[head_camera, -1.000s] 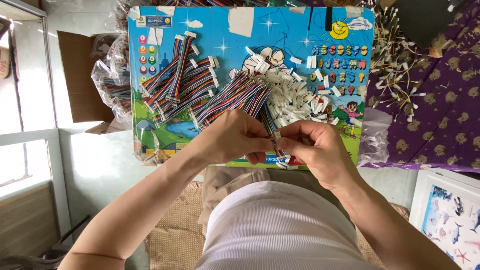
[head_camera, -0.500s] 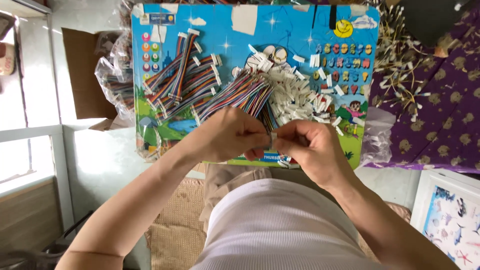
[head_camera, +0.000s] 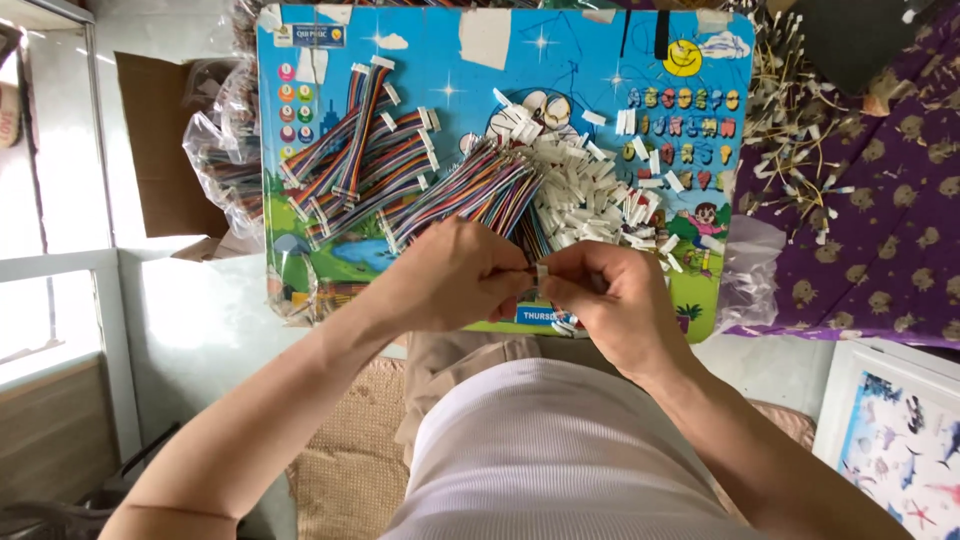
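Observation:
My left hand (head_camera: 455, 275) and my right hand (head_camera: 610, 295) meet above the near edge of a colourful cartoon board (head_camera: 300, 270). Between their fingertips they pinch a small white connector (head_camera: 542, 274) joined to a bundle of multicoloured ribbon wires (head_camera: 470, 185) that fans out towards the board's middle. A heap of loose white connectors (head_camera: 590, 195) lies just beyond my right hand. Finished ribbon cables with white ends (head_camera: 355, 160) lie in a pile on the board's left half.
A clear plastic bag of more cables (head_camera: 220, 165) sits left of the board beside a cardboard box (head_camera: 160, 140). Purple patterned cloth (head_camera: 880, 200) with scattered wire pieces lies to the right. A picture with sea creatures (head_camera: 900, 450) sits at lower right.
Both hands stayed together over the board's near edge, shifting only slightly while working the connector and wire end between the fingertips.

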